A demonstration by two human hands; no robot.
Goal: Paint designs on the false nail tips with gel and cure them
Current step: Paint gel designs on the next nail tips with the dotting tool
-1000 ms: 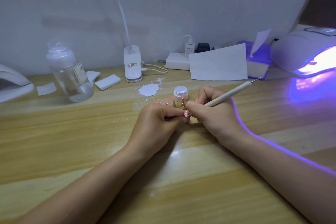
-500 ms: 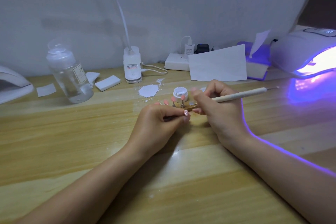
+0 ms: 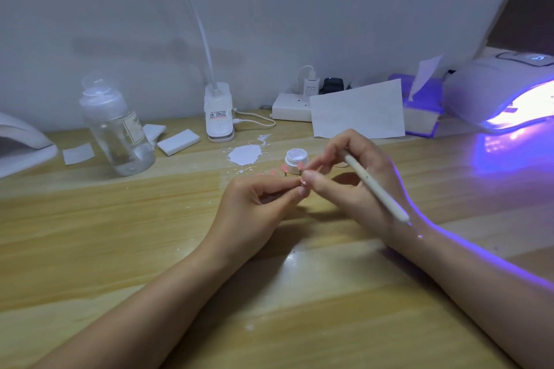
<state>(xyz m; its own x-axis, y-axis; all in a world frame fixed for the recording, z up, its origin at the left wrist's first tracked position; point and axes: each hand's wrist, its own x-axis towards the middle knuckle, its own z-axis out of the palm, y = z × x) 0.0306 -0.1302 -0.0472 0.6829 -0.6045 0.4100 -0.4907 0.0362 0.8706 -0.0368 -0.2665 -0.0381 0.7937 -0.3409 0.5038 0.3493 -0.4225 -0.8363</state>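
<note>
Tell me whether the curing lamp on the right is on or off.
On: the curing lamp glows violet inside and casts purple light across the table.

On the table (image 3: 90, 234), the two hands meet near the middle, the left hand (image 3: 257, 204) just left of the right hand (image 3: 353, 183); a small jar (image 3: 296, 159) stands just behind them, with nail tips on stands (image 3: 292, 171) between jar and hands; a paint patch (image 3: 245, 154) lies left of the jar; a bottle (image 3: 117, 129) stands further left; a clip lamp base (image 3: 218, 112) sits behind the patch; a power strip (image 3: 289, 111) lies against the wall, right of the lamp base; a paper sheet (image 3: 358, 111) leans before it; a tissue box (image 3: 421, 111) sits right of the sheet; a curing lamp (image 3: 497, 90) stands at far right.
</note>
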